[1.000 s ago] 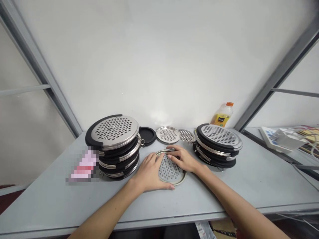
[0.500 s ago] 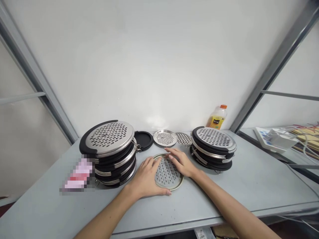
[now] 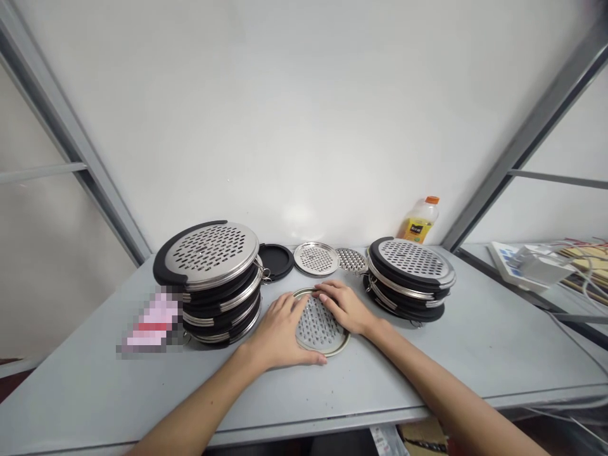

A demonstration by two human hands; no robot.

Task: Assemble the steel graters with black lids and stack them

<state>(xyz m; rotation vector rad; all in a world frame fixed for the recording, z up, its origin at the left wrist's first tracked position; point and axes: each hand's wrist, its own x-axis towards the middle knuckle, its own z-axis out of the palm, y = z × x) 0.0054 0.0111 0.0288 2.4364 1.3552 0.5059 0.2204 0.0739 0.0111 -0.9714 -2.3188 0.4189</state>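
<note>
A round metal grater plate (image 3: 321, 329) with a raised rim lies on the grey table in front of me, its teeth facing up. My left hand (image 3: 284, 332) grips its left side, thumb along the near rim and fingers over the far left edge. On the opposite side, my right hand (image 3: 346, 307) holds the upper right rim, fingertips close to those of the left. Behind the plate are a black round base (image 3: 276, 261), a silver perforated disc (image 3: 316, 258) and a coarser grater disc (image 3: 352, 260).
A tall stack of graters with black rims (image 3: 213, 253) stands at left, a shorter stack (image 3: 411, 263) at right. Behind the latter is a bottle with an orange cap (image 3: 420, 221). A blurred pink item (image 3: 152, 323) lies far left; a power strip (image 3: 517, 266) sits beyond the table's right end.
The view has shifted slightly, so everything sits a little higher in the picture. Both hands keep almost the same place on the grater plate.
</note>
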